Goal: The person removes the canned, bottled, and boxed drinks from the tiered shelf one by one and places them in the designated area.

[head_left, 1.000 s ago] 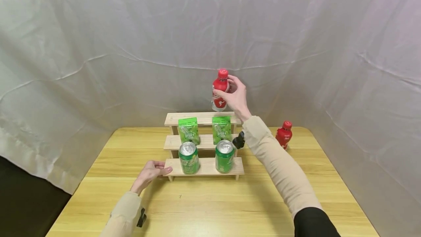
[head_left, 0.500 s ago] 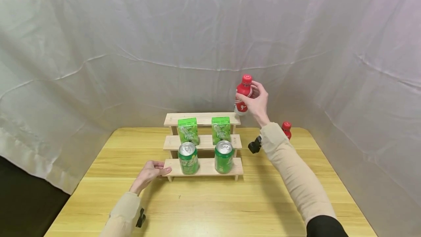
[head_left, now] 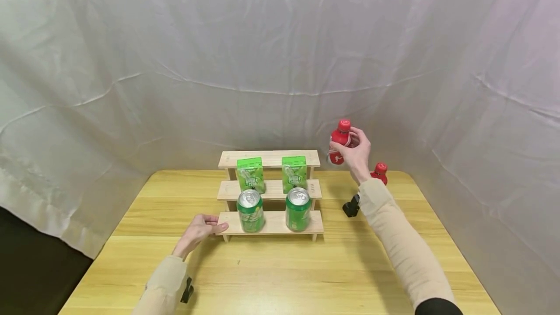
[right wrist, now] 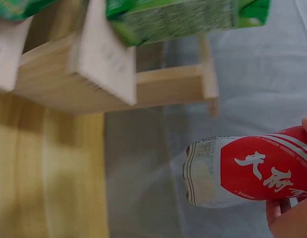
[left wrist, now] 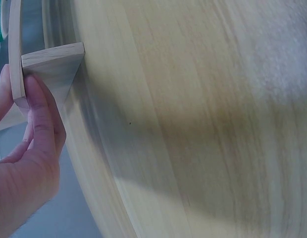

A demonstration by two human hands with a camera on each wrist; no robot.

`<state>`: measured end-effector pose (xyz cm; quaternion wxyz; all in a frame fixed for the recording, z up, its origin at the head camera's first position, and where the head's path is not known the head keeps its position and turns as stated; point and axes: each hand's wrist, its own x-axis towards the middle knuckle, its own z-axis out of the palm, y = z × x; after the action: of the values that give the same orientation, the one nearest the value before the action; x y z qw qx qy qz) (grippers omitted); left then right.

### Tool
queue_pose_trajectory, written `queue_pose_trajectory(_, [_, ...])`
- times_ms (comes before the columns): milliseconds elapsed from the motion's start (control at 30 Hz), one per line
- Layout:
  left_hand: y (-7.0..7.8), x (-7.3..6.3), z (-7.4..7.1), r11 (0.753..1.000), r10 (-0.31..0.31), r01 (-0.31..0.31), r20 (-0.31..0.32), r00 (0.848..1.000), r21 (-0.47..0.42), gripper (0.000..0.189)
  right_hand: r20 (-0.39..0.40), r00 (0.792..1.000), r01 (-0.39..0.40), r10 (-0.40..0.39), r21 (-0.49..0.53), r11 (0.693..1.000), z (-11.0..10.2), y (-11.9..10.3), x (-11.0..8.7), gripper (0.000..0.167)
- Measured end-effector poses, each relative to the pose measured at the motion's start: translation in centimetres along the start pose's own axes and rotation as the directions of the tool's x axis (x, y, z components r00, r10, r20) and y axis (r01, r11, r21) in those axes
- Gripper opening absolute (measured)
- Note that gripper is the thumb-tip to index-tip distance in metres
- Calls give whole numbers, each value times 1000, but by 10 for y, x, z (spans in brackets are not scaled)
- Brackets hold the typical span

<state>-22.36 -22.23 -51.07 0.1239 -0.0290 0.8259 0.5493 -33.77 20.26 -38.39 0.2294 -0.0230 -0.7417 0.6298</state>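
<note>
My left hand point(head_left: 199, 232) pinches the left end of the lowest board of a three-tier wooden display stand point(head_left: 274, 222). In the left wrist view the thumb and fingers point(left wrist: 42, 119) lie on opposite faces of that board. Right of the stand's top tier, my right hand point(head_left: 358, 157) grips a red bottle point(head_left: 336, 158) with a red cap, held above the table. Its clear base point(right wrist: 203, 171) and white lettering show in the right wrist view. Another red bottle point(head_left: 380, 168) stands behind the right wrist, its lower part hidden by the sleeve.
Two green cartons point(head_left: 251, 175) stand on the middle tier, and two green cans point(head_left: 251, 213) on the lowest. The wooden table point(head_left: 280, 276) is enclosed by a grey-white curtain point(head_left: 271, 62) at the back and sides.
My right hand has carried the red bottle rightward from above the top tier, then lower, to beside the stand. The left hand has stayed at the lowest board.
</note>
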Motion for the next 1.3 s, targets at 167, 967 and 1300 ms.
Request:
queue_pose_trajectory(167, [0, 0, 0, 1000, -5, 5, -1, 1000, 1, 51, 8, 999, -44, 44, -28, 999, -6, 21, -7, 62])
queue_pose_trajectory(967, [1, 0, 0, 1000, 2, -2, 3, 1000, -6, 45, 67, 984, -149, 167, -216, 965, -20, 86, -34, 67])
queue_pose_trajectory(1300, [1, 0, 1, 1000, -10, 10, -4, 1000, -18, 42, 75, 981, -155, 179, -251, 955, -23, 96, -38, 67])
